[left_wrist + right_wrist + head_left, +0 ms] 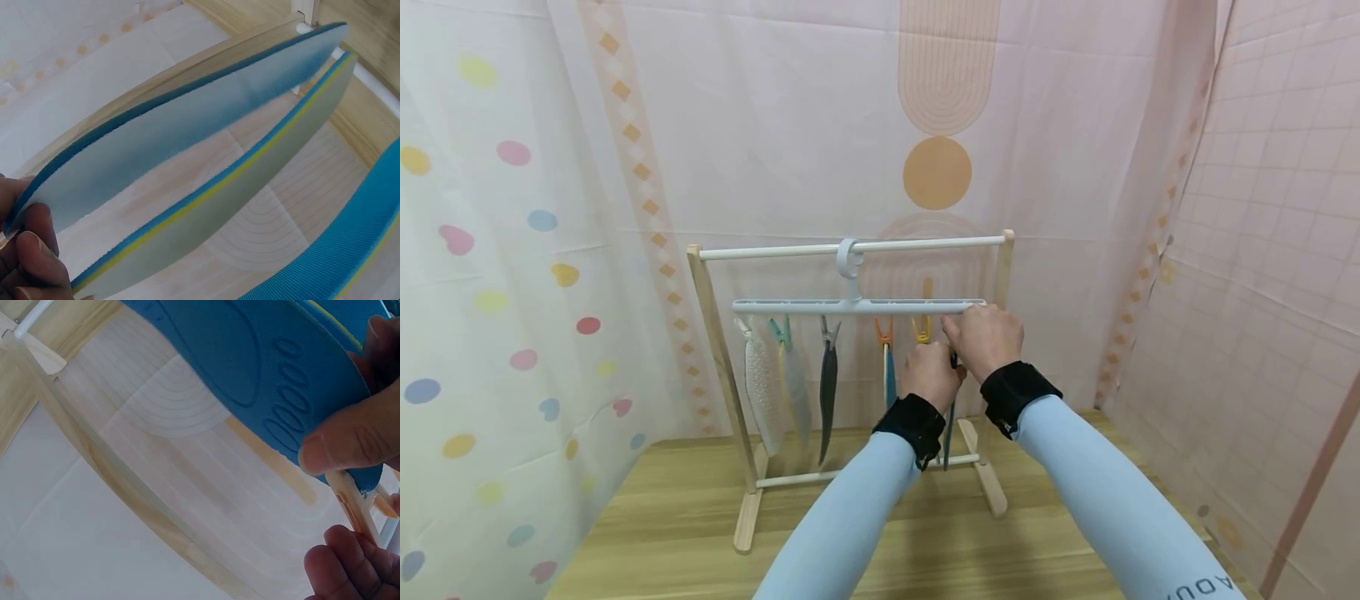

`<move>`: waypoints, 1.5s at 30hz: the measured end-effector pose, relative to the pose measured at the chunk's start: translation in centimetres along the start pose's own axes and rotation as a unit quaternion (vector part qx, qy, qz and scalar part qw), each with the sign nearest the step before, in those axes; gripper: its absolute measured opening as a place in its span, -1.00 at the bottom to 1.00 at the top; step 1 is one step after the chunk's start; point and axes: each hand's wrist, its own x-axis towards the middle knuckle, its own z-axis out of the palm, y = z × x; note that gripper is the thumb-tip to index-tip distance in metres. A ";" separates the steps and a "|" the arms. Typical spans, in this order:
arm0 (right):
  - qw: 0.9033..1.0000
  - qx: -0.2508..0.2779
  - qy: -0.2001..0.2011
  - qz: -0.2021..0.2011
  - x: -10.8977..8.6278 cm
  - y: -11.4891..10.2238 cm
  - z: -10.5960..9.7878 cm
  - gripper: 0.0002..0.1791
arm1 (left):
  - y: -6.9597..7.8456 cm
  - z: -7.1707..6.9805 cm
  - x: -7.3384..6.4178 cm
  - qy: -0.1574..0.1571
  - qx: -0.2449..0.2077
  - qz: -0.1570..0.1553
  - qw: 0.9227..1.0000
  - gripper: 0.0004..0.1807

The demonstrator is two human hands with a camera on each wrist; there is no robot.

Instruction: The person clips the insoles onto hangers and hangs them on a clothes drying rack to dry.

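My left hand point(931, 375) pinches the upper end of a blue shoe insole point(250, 369), thumb on its embossed face. The same insole point(175, 119) shows a pale side in the left wrist view. At the right end of a light-blue hanger point(805, 307), my right hand point(991, 340) grips a beige clothespin point(353, 503) by its upper end. The clothespin's jaws are right at the insole's tip; both hands hide them in the head view. Beside the left hand hang a yellow clothespin point(922, 331) and an orange one point(884, 332) with a blue-edged insole point(890, 375).
The hanger hooks over the white rod point(775, 252) of a wooden rack point(722, 367) on a wood-grain table point(647, 508). Further left hang a dark insole point(828, 392), a grey-yellow insole point(796, 387) and a white textured insole point(762, 396). Patterned curtains point(775, 125) surround the table.
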 end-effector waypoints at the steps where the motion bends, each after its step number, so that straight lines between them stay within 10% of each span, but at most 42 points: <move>1: 1.000 0.001 0.001 0.001 0.0 0.0 0.0 -0.34 | 0.0 0.0 0.0 0.000 0.000 0.000 1.000 -0.63; 45: 1.000 0.026 -0.008 -0.011 -3.4 3.0 2.0 -0.19 | -5.6 -2.4 -2.4 0.004 -0.025 0.007 1.000 -0.48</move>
